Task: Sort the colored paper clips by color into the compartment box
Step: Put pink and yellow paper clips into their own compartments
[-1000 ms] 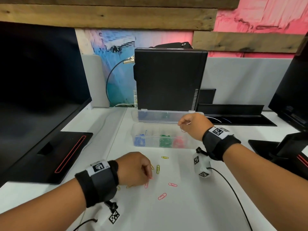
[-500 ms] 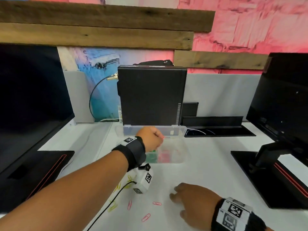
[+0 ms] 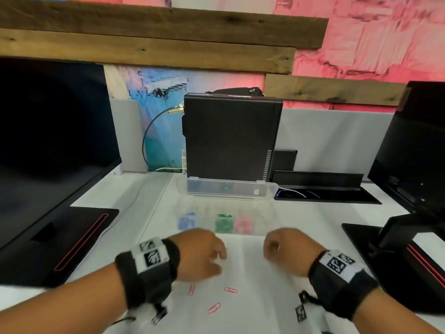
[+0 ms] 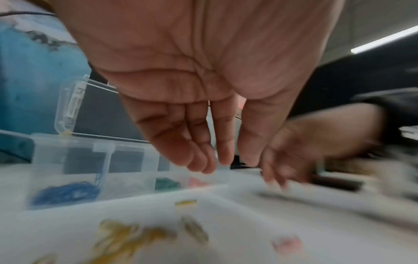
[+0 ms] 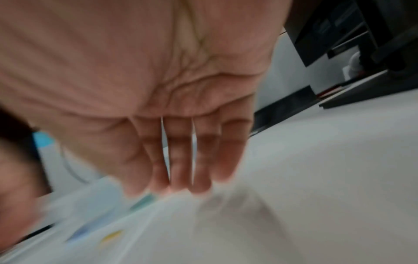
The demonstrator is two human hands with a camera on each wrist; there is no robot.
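Three pink wire paper clips (image 3: 213, 308) lie loose on the white tabletop (image 3: 252, 309) just in front of the left hand (image 3: 199, 255), and the left wrist view shows a blurred scatter of yellow paper clips (image 4: 126, 237) under that hand too. Both hands hover low over the loose clips, near the front wall of the clear plastic compartment box (image 3: 224, 208). The left hand's grip is apart, fingers hanging relaxed and holding nothing; the right hand (image 3: 286, 251) also shows straight, loose fingers with nothing between them. My judgement is that the step in hand is picking up the next clip. Doing it well likely means taking one colour at a time, pinching a single clip by its edge so it lifts off the flat surface, then dropping it in the matching cell. The box stands with its lid tipped back, blue clips (image 3: 186, 221) at left, green clips (image 3: 224, 224) in the middle, pink clips in the box (image 3: 243, 225) beside them; whether a yellow cell is filled I cannot tell
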